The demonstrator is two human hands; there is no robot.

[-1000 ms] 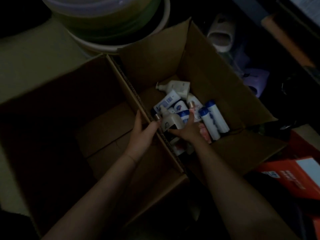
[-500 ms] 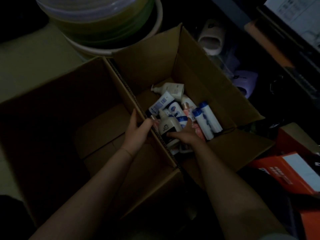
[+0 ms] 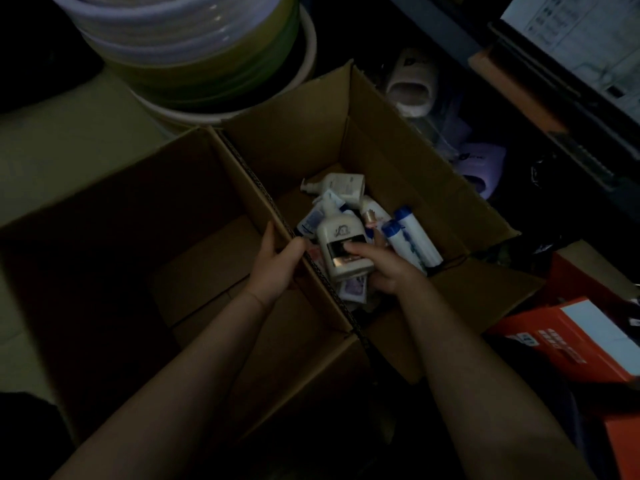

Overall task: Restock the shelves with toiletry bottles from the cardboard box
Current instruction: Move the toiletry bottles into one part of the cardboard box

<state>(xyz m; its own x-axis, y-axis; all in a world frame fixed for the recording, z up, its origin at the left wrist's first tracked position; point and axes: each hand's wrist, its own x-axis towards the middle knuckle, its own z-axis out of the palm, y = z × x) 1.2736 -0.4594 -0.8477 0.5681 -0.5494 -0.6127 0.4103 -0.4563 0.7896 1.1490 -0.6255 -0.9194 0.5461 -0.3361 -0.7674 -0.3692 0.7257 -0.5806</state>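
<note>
Right hand [image 3: 388, 268]: now clamped on the cream pump bottle [image 3: 341, 242], apparently lifted off the pile, nozzle at 12 o'clock.
Left hand [image 3: 277, 263]: still gripping the cardboard box [image 3: 398, 161] wall.

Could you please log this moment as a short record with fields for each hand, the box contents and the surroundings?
left hand: left hand grips the cardboard wall between the two boxes
right hand: right hand holds the cream pump bottle
right box: cardboard box with a pile of bottles, including two blue-capped bottles
left box: empty box, no bottles visible
surroundings: stacked basins behind; orange carton to the right
lighting: dim
</note>
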